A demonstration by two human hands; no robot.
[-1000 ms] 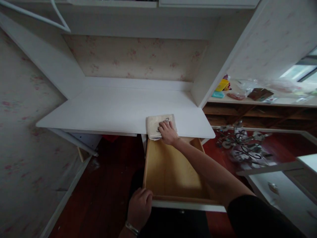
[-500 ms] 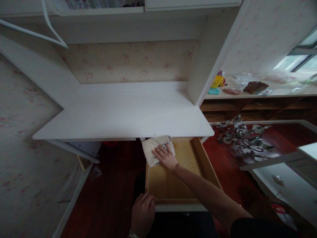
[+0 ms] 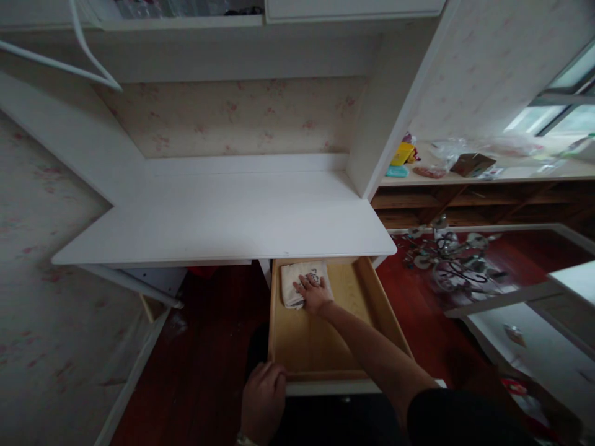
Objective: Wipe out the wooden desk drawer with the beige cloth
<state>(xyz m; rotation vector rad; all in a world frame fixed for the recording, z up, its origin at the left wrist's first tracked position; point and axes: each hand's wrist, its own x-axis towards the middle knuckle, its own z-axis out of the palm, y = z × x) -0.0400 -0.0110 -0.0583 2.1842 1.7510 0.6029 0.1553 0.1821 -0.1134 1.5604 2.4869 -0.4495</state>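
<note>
A pulled-out wooden drawer [image 3: 325, 347] sits under the white desk [image 3: 242, 217]. Inside it, near the back left, lies a folded cream cloth [image 3: 290, 286] with dark print. My right hand [image 3: 316, 297] rests flat on this cloth, fingers spread, pressing it against the drawer's bottom. My left hand [image 3: 264, 393] is closed over the drawer's front left corner, its fingertips partly hidden. The right forearm crosses above the drawer's front right part and covers some of its rim.
Above the desk hangs a white cabinet [image 3: 353, 9], with a white cable [image 3: 93, 71] at upper left. A chandelier [image 3: 449, 251] stands on the red floor to the right, before a low shelf [image 3: 502, 179] bearing bags and a brown box [image 3: 471, 164].
My right hand and the cloth have moved from the drawer's back left edge to fully inside, slightly rightward. The left hand stays at the corner. The view has shifted a little.
</note>
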